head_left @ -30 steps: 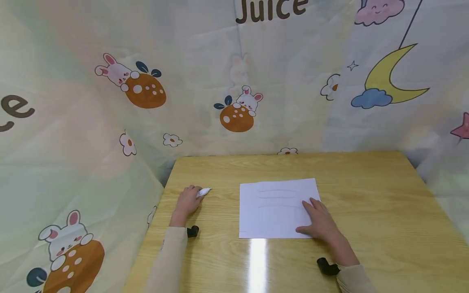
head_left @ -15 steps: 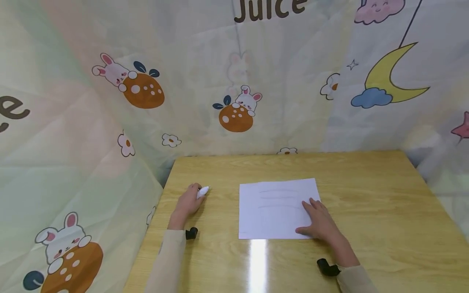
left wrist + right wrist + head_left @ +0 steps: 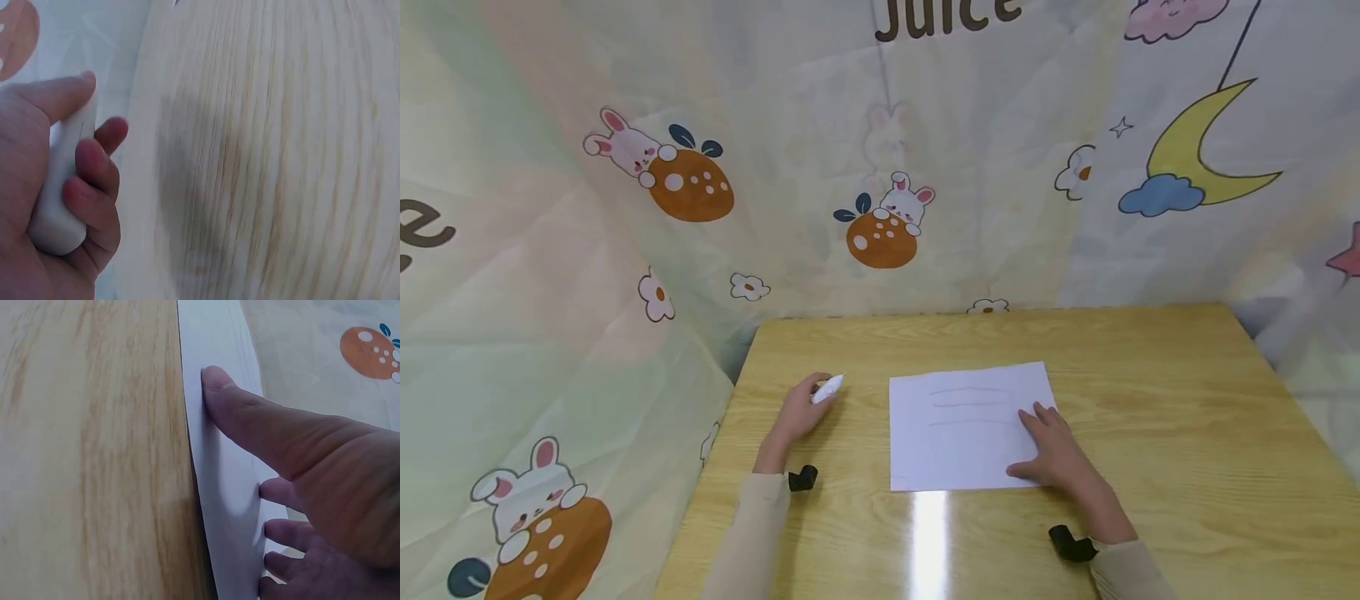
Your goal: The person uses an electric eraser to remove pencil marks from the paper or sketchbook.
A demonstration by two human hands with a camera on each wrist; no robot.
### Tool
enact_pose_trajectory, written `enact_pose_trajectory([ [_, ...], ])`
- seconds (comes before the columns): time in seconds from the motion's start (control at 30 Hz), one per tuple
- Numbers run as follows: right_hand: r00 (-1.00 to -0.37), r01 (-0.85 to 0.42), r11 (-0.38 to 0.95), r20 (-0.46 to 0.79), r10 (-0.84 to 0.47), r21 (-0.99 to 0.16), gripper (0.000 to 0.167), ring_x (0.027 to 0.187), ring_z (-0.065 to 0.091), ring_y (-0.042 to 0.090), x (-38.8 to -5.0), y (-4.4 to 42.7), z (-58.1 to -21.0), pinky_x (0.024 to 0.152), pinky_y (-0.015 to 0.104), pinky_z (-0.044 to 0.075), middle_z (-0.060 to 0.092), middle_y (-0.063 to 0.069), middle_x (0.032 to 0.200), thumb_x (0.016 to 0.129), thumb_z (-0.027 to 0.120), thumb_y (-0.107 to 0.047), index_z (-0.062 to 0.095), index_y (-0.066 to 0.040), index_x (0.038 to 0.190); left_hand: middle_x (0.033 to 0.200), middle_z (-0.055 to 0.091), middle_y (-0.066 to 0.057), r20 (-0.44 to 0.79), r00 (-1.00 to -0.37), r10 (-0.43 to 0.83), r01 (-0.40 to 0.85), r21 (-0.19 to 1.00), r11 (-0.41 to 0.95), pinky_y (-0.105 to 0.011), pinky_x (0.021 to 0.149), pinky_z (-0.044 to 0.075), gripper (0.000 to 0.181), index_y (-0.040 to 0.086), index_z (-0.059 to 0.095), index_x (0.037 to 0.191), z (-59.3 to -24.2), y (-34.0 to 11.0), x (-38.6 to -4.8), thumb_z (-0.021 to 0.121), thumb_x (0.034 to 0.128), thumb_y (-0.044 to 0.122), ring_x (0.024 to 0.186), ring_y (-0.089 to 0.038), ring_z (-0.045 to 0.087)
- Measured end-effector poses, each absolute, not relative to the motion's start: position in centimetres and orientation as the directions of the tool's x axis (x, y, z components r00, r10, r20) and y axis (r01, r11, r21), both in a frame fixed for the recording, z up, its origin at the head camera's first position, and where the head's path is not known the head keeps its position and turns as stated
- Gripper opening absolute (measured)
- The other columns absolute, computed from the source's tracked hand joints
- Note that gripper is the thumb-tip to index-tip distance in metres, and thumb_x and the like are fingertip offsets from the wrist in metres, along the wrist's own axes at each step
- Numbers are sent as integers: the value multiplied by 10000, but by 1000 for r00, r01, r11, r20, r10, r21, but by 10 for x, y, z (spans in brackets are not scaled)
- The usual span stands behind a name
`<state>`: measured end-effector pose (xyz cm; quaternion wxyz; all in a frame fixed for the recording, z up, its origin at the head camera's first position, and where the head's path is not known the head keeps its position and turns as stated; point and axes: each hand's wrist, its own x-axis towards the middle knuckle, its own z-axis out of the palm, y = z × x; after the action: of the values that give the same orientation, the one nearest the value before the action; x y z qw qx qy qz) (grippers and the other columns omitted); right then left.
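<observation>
My left hand (image 3: 797, 414) holds a white tube with a narrow pointed tip (image 3: 828, 388), raised over the table left of the paper. In the left wrist view, fingers curl round the tube's pale body (image 3: 57, 222) and the thumb lies along it; its exact kind is unclear. A white sheet of paper (image 3: 951, 450) lies flat on the table, with three faint, roughly horizontal lines across its upper half. On the sheet's right side rests my right hand (image 3: 1060, 454), thumb and fingers spread. The right wrist view shows that thumb pressing near the paper's edge (image 3: 215, 481).
The wooden table (image 3: 1165, 408) extends on both sides of the paper. A printed cloth (image 3: 1000, 150) hangs behind it and along the left. Black wrist mounts (image 3: 1070, 544) sit at both sleeves. A bright reflection crosses the table below the sheet.
My left hand has moved slightly right and lifted, bringing the white tube nearer the paper. My right hand and the sheet have stayed in place.
</observation>
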<state>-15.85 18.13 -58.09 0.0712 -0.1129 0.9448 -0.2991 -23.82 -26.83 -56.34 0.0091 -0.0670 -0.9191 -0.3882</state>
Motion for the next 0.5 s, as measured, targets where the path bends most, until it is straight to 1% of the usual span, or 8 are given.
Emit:
enact_pose_trajectory([
  [0.1,-963,-173,796,-72,-262,-580,958,1324,168,584,-154,182,-585,1023,667,209,271,389,1448,655,892,-317,438,115,1380,1076,658,-84,56,-991,123,121,777,617,-392,746,483,382,144,659,1261,-571,-256,-234,690,914,302,891,-206,598],
  [0.17,-961,-178,794,-69,-266,-581,958,1313,179,594,-151,183,-588,1017,670,217,282,398,1436,646,897,-320,449,122,1368,1134,660,-92,48,-990,136,120,801,586,-390,788,484,399,122,664,1264,-577,-246,-231,670,925,333,955,-205,604],
  [0.3,-963,-176,788,-62,-261,-590,959,1318,181,588,-149,182,-590,1014,666,231,289,389,1438,641,899,-325,455,115,1368,1187,658,-87,51,-987,152,125,837,533,-359,821,479,415,102,668,1261,-583,-228,-227,671,923,343,1001,-186,601],
  [0.37,-965,-171,786,-58,-255,-595,961,1327,173,578,-151,181,-589,1016,662,234,285,379,1447,643,899,-323,451,106,1377,1160,669,-85,63,-985,158,136,852,506,-319,787,478,408,96,674,1251,-582,-219,-228,682,917,332,954,-165,599],
  [0.4,-966,-172,784,-53,-252,-596,960,1329,171,575,-153,181,-588,1015,663,235,286,376,1449,643,900,-321,451,101,1379,1131,678,-75,63,-985,159,133,865,483,-306,743,487,405,100,677,1247,-581,-215,-229,692,910,325,882,-158,607],
  [0.47,-968,-175,779,-38,-247,-602,953,1337,168,566,-157,182,-586,1018,659,236,286,367,1455,646,899,-315,453,92,1384,1037,689,-92,72,-984,163,138,885,445,-275,632,491,396,97,679,1244,-580,-208,-232,696,909,308,731,-150,607],
  [0.5,-969,-178,776,-32,-246,-605,949,1340,166,561,-158,183,-584,1022,655,234,284,362,1459,649,897,-313,453,87,1387,996,681,-95,72,-984,164,137,891,433,-268,572,484,390,95,679,1242,-579,-204,-233,694,911,300,652,-148,590],
])
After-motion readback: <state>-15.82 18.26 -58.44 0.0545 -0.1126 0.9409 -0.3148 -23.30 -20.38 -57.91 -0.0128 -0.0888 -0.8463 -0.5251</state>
